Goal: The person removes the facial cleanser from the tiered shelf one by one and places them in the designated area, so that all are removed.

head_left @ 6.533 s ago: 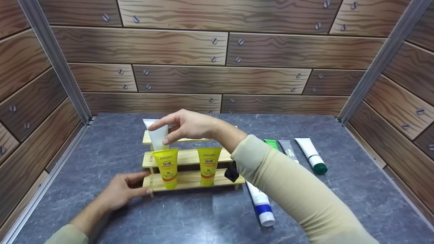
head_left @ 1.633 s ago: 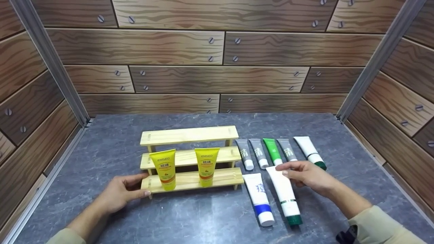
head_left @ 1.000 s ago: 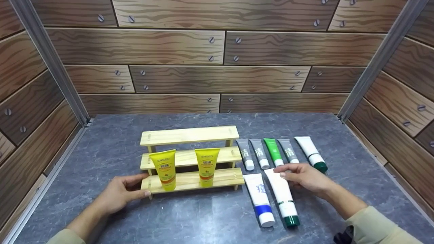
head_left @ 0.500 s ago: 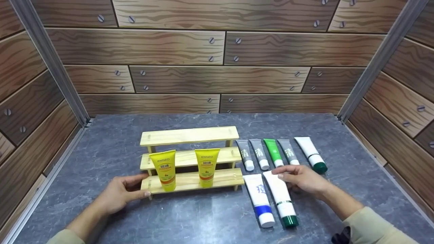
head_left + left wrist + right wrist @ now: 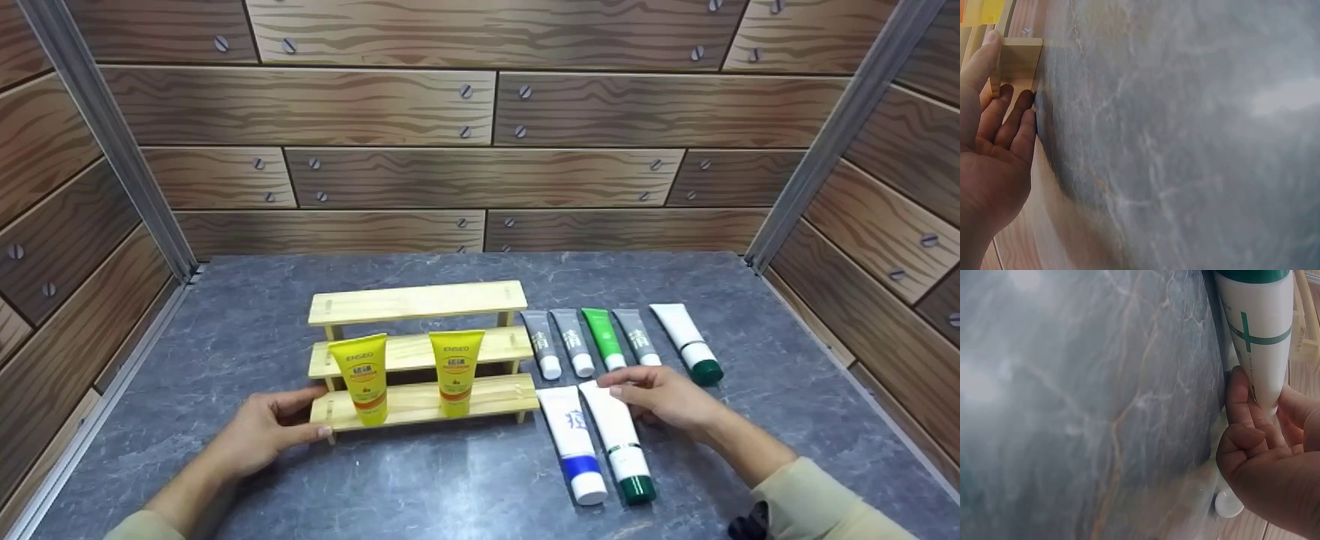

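My left hand (image 5: 259, 431) grips the left end of the lowest shelf of a three-step wooden stand (image 5: 416, 298), thumb in front and fingers behind. Two yellow tubes (image 5: 362, 379) stand upright, caps down, on that lowest shelf. On the right, my right hand (image 5: 667, 401) pinches the flat upper end of a white tube with a dark green cap (image 5: 613, 420). In the right wrist view this white tube (image 5: 1261, 337) shows a green cross and band, with fingers at its tapered end. Close beside it lies a white tube with a blue band (image 5: 571, 431).
Behind the right hand lies a row of small tubes: grey ones (image 5: 568, 341), a green one (image 5: 602, 337) and, farther right, another white tube with a green cap (image 5: 686, 341). Wood-patterned walls (image 5: 420, 109) enclose the grey marbled tabletop (image 5: 420, 495).
Earlier my right hand was at a white tube by the stand's top left. Lately it has slid the green-capped tube left, close to the blue-banded one. My left hand stays in place.
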{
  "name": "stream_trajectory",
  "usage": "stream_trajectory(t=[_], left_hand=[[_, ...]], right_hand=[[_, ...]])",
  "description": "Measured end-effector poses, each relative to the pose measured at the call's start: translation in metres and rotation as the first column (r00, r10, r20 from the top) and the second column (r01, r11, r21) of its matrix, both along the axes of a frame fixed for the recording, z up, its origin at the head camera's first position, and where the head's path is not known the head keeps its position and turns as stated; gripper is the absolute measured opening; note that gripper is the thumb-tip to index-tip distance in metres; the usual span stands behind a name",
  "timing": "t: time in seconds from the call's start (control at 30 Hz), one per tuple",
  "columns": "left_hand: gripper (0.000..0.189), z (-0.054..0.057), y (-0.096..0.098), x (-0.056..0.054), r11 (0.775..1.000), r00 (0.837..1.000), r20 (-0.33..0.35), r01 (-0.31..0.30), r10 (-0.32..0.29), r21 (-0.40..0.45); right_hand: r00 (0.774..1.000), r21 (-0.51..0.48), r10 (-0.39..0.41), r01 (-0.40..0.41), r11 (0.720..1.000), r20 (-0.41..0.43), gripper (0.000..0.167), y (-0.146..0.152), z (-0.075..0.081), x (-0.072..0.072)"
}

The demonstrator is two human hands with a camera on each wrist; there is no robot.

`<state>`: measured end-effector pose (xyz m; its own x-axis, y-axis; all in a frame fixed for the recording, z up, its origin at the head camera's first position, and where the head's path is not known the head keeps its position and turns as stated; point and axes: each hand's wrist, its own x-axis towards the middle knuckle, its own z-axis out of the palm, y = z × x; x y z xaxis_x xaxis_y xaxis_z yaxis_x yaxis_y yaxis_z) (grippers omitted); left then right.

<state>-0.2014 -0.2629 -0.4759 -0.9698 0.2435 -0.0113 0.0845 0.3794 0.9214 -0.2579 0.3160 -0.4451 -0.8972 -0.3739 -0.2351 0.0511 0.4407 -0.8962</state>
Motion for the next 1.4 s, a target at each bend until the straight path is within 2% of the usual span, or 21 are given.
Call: stream_trajectory(t=[0.43,1.07,1.2,1.4], left_hand=[[0.07,0.0007,0.0004,0.0,1.0,1.0,0.004,-0.005,0.005,-0.013],[0.07,-0.0002,-0.0001,0.0013,1.0,1.0,-0.004,-0.006,0.006,-0.015],[0.071,0.0001,0.0001,0.0021,1.0,1.0,0.004,-0.014,0.015,-0.022],[0.071,0.0007,0.0006,0.0016,0.999,1.0,0.0,-0.021,0.021,-0.035]], right_hand=[[0.996,0.079,0.004,0.002,0.997,-0.084,0.037,-0.0055,-0.0013,0.0003],[0.985,0.108,0.059,-0.041,0.993,-0.165,0.034,-0.0033,-0.0027,0.0004],[0.986,0.097,0.056,-0.041,0.994,-0.16,0.034,-0.0017,-0.0033,0.0009],[0.987,0.132,0.028,-0.008,0.991,-0.158,0.033,-0.0021,-0.0016,0.0008]])
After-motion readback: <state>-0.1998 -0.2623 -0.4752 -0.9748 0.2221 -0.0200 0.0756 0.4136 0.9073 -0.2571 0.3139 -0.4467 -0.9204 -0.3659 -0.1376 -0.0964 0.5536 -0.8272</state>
